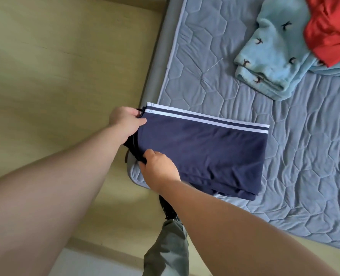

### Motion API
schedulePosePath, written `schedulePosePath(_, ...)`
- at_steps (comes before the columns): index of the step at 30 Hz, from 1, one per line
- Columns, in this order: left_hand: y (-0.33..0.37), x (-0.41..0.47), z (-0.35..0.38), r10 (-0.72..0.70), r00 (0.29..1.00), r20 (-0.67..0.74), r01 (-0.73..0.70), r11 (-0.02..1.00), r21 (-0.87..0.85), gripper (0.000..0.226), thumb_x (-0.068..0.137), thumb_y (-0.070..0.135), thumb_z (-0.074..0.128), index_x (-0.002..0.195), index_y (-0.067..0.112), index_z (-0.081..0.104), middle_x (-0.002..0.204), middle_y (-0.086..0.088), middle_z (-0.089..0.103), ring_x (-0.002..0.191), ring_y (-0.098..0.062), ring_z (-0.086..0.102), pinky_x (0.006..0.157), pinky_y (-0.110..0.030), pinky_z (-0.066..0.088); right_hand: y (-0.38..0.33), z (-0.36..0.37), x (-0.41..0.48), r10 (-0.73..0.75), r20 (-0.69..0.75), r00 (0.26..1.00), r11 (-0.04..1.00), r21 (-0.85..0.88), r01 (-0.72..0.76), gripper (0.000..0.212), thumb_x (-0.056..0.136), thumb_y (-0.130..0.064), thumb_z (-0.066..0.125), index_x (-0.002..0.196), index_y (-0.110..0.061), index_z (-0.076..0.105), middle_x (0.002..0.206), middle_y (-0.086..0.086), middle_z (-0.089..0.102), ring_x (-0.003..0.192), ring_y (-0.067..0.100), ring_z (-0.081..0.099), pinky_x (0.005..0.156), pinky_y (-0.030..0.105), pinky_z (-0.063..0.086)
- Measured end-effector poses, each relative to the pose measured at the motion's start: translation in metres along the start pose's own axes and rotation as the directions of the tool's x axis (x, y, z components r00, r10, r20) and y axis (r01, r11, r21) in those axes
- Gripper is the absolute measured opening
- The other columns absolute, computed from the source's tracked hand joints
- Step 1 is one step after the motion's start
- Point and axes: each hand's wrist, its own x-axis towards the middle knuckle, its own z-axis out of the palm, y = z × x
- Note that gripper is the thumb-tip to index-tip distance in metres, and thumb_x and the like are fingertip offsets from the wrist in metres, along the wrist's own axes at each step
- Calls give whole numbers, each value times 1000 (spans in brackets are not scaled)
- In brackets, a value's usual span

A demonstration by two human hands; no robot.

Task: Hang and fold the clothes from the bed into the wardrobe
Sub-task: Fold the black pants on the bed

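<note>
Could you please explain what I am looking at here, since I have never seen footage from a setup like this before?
There is no machine here: a person wears one wide-angle camera on the head, looking down at their own bare arms. The left hand and right hand each grip the near edge of a folded navy garment with two white stripes, which lies at the corner of a bed with a grey-blue quilted cover. Further back on the bed lies a light blue fleecy garment with small dark motifs, and a crumpled red garment partly overlaps it. To the left is a pale wooden floor.
</note>
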Motion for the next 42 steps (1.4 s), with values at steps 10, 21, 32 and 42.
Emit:
schedulePosePath(10,-27,46,-3,-91,996,11,89,986,145,15,91,23,66,100,12,69,91,-4,67,82,-28,61,76,-33,50,-2,5,36,3,-24,1000,999,37,-2,31,103,-52,38,105,-24,51,101,-5,61,94,21,55,70,37,47)
schedulePosePath(21,-36,61,11,-332,859,389,401,910,-108,46,69,32,78,112,19,69,108,-1,71,98,-25,67,90,-39,52,102,-49,65,594,-35,804,791,209,-575,45,96,-34,54,137,-21,40,133,12,49,110,32,57,88,41,50)
schedulePosePath(32,-52,52,-2,-271,885,380,318,946,-67,75,47,61,88,109,23,70,102,5,76,94,-21,72,77,-34,55,132,-51,55,558,-69,827,802,300,-516,43,95,-32,55,136,-25,45,121,6,63,102,22,56,79,30,40)
schedulePosePath(42,-50,24,-2,-122,916,382,183,975,-128,41,65,40,91,101,28,76,90,15,78,76,-5,75,57,-22,53,127,-78,79,432,-114,894,874,298,-384,44,98,-30,51,141,-18,49,136,2,54,114,21,56,91,29,42)
